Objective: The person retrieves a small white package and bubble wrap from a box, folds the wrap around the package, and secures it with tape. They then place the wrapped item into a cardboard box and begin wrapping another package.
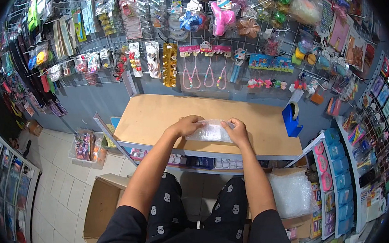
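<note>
A small bundle of clear bubble wrap is held just over the front part of the wooden tabletop; what lies inside it cannot be made out. My left hand grips its left end, fingers curled over the top edge. On the opposite end, my right hand pinches the upper right corner between thumb and fingers. The plastic looks creased and shiny between the two hands. Toward the table's right end stands a blue tape dispenser with a roll of tape in it.
Packaged hair accessories hang from a wire grid behind the table. An open cardboard box sits on the floor at left, near a clear plastic bin. More bubble wrap lies at right, beside a shelf with blue trays.
</note>
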### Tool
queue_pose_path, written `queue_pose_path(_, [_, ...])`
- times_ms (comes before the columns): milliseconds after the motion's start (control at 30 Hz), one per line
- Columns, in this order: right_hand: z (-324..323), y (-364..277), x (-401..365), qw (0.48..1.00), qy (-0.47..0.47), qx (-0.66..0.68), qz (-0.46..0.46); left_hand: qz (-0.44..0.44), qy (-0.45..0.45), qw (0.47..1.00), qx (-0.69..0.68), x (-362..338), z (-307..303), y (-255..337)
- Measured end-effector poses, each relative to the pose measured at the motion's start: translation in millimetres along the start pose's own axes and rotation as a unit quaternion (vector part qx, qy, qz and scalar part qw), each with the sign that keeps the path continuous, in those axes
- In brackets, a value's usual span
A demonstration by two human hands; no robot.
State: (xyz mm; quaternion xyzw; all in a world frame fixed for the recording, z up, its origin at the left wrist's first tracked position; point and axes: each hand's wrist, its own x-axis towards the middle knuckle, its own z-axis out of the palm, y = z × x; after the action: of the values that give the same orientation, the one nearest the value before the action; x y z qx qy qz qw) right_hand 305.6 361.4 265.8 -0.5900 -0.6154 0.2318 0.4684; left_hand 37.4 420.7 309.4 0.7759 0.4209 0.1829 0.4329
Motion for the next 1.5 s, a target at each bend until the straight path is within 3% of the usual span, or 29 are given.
queue_pose_path(67, [-1, -3, -2, 1.000, 0.007, -0.004, 0.011, 0.033, 0.032, 0.999, -0.013, 12, 8, -20])
queue_pose_path(367, [0, -4, 3, 0.998, 0.042, -0.046, -0.007, -0.055, 0.064, 0.996, 0.016, 15, 11, -9])
queue_pose_path(567, [-1, -7, 1, 0.999, 0.032, -0.043, 0.008, -0.064, 0.155, 0.976, 0.142, -6, 11, 26])
queue_pose_path(967, [-3, -19, -6, 0.996, 0.054, -0.071, -0.003, -0.181, 0.175, 0.952, 0.176, -4, 18, 46])
queue_pose_path(1200, [-3, -8, -3, 0.992, 0.076, -0.101, 0.009, -0.209, 0.207, 0.928, 0.228, -8, 23, 56])
queue_pose_path(1267, [2, 2, -3, 0.995, 0.086, -0.056, -0.009, -0.211, 0.219, 0.917, 0.258, -10, 24, 57])
queue_pose_path(1367, [3, 13, 0, 0.995, 0.095, -0.040, -0.016, -0.057, 0.352, 0.842, 0.405, -20, 42, 62])
queue_pose_path(1467, [4, 12, -1, 0.995, 0.097, -0.037, -0.006, 0.193, 0.327, 0.793, 0.476, 5, 46, 35])
queue_pose_path(1500, [4, 11, -1, 0.995, 0.098, -0.034, -0.001, 0.204, 0.263, 0.795, 0.507, 5, 44, 40])
